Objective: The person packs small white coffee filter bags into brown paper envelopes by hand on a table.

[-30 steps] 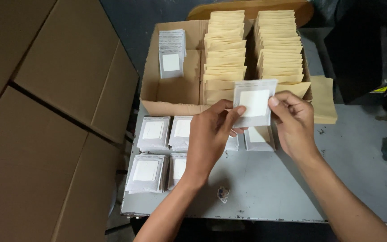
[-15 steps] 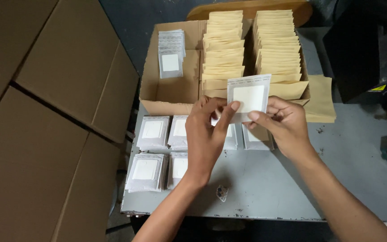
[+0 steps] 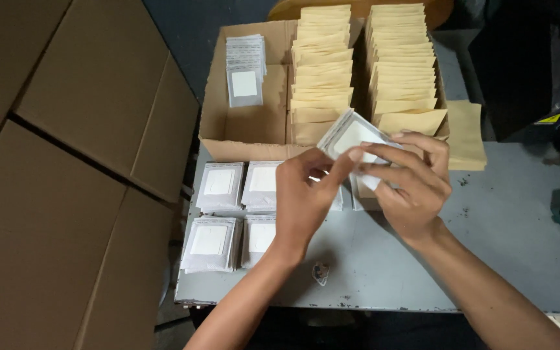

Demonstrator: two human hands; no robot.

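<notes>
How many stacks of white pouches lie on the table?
4 clearly: back-left stack, back-right stack, front-left stack, front-right stack. The hands may hide more.

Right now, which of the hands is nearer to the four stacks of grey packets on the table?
Left. The left hand hovers just beside the stacks of grey packets; the right hand is farther right, beyond it.

Soft, even light falls from above on my grey metal counter (image 3: 487, 246), so my hands (image 3: 358, 188) cast only faint shadows there. The top right corner sinks into darkness. Focus is fairly sharp, and my fingertips blur slightly.
</notes>
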